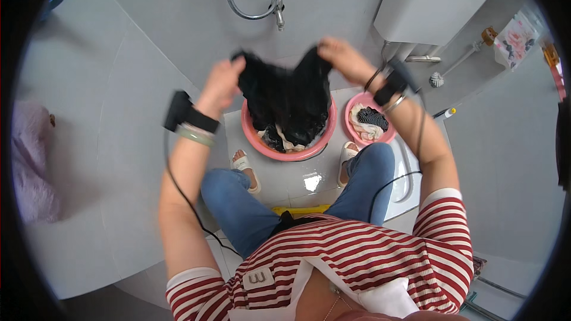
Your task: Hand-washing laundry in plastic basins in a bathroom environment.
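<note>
A black garment [288, 98] hangs spread between my two hands above a large pink basin [286, 157]. My left hand [223, 85] is closed on its upper left corner, and my right hand [342, 56] grips the upper right corner. Both hands are slightly blurred. The cloth's lower part reaches down into the basin and hides much of what is inside. Below its hem, dark patterned and cream laundry [288, 142] shows in the basin. What kind of garment the black one is, I cannot make out.
To the right stands a smaller pink basin [391, 137] holding white and dark striped clothes [372, 120]. A metal tap [280, 21] with a shower hose [242, 13] is on the wall ahead. A toilet brush [437, 78] hangs at right; a lilac towel [35, 163] at left. Cables trail from my wrists.
</note>
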A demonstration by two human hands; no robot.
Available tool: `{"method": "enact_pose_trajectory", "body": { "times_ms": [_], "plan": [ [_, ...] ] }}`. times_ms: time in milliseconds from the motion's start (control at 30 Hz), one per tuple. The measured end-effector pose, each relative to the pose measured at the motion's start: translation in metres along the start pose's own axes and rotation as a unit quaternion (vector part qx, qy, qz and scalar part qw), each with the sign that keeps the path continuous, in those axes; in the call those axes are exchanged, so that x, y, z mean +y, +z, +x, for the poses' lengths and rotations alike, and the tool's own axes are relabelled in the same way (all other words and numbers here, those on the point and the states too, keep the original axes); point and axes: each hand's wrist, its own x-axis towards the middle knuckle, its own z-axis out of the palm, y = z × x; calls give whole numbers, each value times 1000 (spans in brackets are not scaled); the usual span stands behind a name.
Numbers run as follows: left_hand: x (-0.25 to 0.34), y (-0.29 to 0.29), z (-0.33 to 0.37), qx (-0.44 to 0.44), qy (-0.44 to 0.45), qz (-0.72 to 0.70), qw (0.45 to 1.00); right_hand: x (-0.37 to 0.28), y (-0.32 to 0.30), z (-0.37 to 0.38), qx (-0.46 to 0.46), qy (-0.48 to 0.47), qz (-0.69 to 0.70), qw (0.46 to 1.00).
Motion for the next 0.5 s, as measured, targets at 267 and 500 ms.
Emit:
{"method": "enact_pose_trajectory", "body": {
  "times_ms": [267,500],
  "plan": [
    [-213,125,19,-37,184,335,923,214,103,-60,-54,123,-388,912],
    [-249,159,23,-182,65,451,871,233,136,-60,-201,137,-445,862]
  ]
}}
